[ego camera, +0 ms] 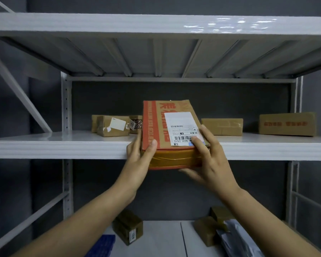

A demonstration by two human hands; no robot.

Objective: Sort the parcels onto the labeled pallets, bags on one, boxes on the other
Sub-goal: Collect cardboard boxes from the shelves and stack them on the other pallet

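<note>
Dim, soft light; glare on the top shelf (230, 25), wide-angle bending at blurred edges.

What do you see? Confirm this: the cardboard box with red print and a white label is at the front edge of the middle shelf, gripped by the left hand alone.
Not by the left hand alone. The head view shows the left hand gripping the cardboard box on its left side and the right hand on its right, at the middle shelf's front edge.
</note>
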